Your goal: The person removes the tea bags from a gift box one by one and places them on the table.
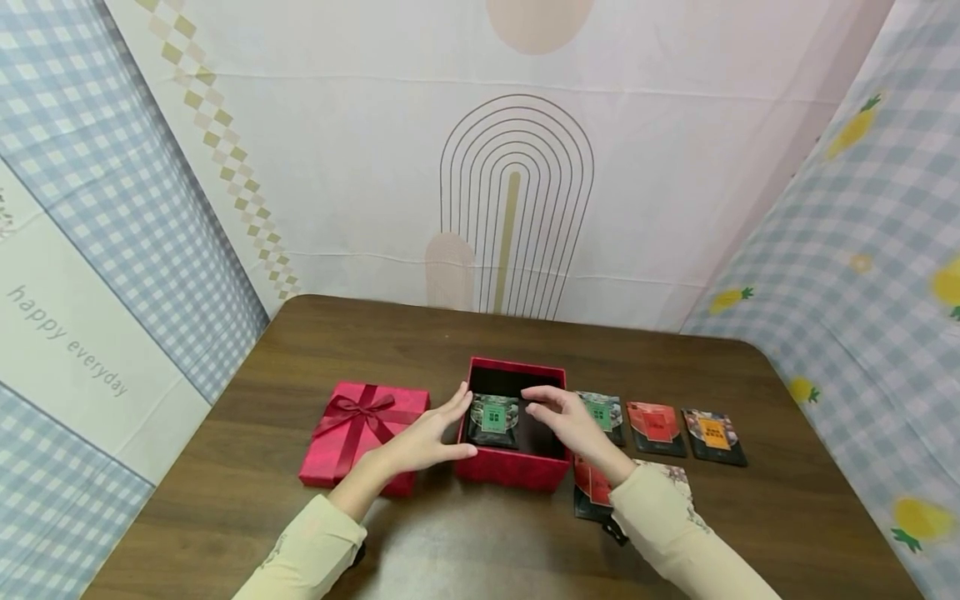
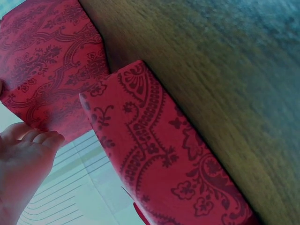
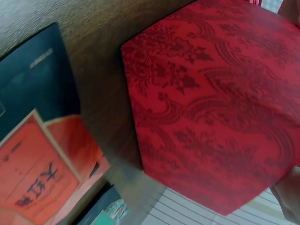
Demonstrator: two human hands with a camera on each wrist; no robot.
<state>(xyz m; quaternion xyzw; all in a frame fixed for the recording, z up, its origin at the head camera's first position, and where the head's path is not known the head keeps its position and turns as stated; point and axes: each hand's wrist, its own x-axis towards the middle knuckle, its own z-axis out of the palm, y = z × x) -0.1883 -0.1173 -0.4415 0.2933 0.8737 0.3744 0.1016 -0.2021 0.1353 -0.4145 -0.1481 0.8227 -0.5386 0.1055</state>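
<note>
A red patterned gift box [image 1: 513, 469] stands uncovered on the table, its inside dark. One green-and-black packet [image 1: 495, 419] lies in its left part. My left hand [image 1: 423, 437] is at the box's left side, fingers extended along the rim and thumb by the near left corner. Over the right part of the box, my right hand [image 1: 568, 421] has its fingers bent loosely, with nothing visible between them. In the left wrist view, the left hand [image 2: 28, 159] shows beside the box wall [image 2: 51, 61]. The right wrist view mostly shows the box's outer wall [image 3: 201, 103].
Left of the box lies its red lid [image 1: 337, 442] with a dark red ribbon bow. To the right are a green packet [image 1: 603, 417], a red packet [image 1: 656, 427] and an orange packet [image 1: 714, 435] in a row. Another red packet [image 1: 588, 492] lies nearer, partly under my right forearm.
</note>
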